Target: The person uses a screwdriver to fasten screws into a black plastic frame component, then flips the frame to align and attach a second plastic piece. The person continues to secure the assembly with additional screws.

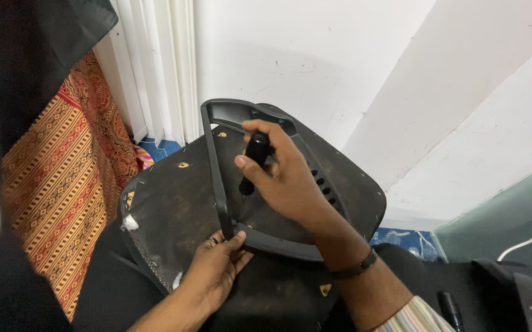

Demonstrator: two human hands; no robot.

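Note:
An upturned black chair seat (173, 209) rests on my lap, its fabric underside facing up. A dark grey plastic armrest frame (216, 160) lies on it. My right hand (284, 175) grips a black-handled screwdriver (255, 157), its tip pointing down at the frame's lower left corner. My left hand (216, 270) presses on that corner of the frame, thumb on top. A ring shows on a left finger and a dark band on my right wrist.
A white wall and a white pleated curtain (155, 67) stand behind the seat. Orange patterned cloth (63, 172) hangs at left. A blue floor patch (410, 240) shows at right, near a grey-green surface (505, 215) with a white cable.

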